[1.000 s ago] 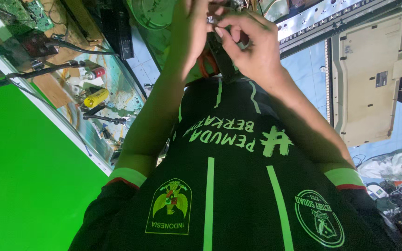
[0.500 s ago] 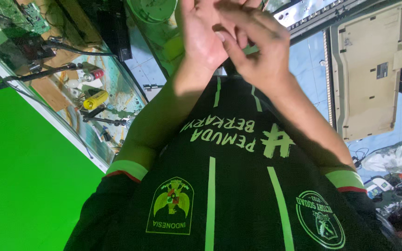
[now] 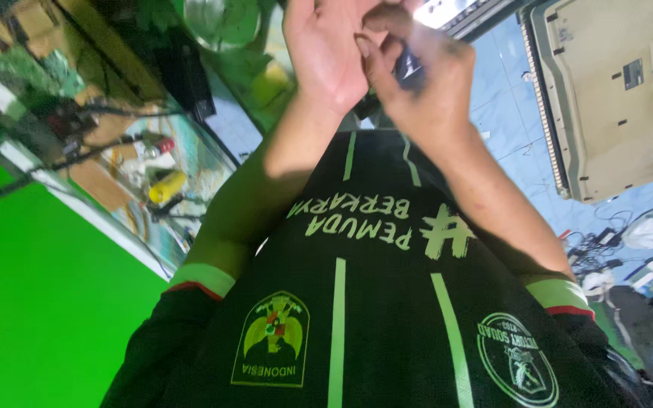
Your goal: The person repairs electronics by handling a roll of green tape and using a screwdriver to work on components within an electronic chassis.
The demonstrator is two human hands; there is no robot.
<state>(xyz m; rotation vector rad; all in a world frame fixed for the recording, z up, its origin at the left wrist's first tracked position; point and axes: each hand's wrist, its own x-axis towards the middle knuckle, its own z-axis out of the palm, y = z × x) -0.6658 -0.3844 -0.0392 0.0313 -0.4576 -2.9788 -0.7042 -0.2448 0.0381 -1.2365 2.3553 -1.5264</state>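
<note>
Head view, the only one: the picture is upside down relative to the body, with the person's black jersey point(image 3: 372, 302) filling the lower half and both forearms reaching up to the top edge.

Left hand point(image 3: 326, 53) and right hand point(image 3: 425, 91) are pressed close together, fingers point(image 3: 376, 64) of the right curled toward the left palm. A small dark part point(image 3: 410, 64) shows between them, mostly covered and blurred. It seems pinched by the right fingers, but I cannot tell for sure. Left hand looks flat and supporting; whether it clamps anything I cannot tell.

Around: cluttered glass shelf point(image 3: 190, 189) with a yellow tool point(image 3: 166, 187) at left, beige keyboard point(image 3: 606, 98) flipped over at right on the blue surface point(image 3: 508, 128).

To do this well, judging from the pose: keep the hands braced against each other, work with the fingertips only, and hold the part lower so it stays in sight.
</note>
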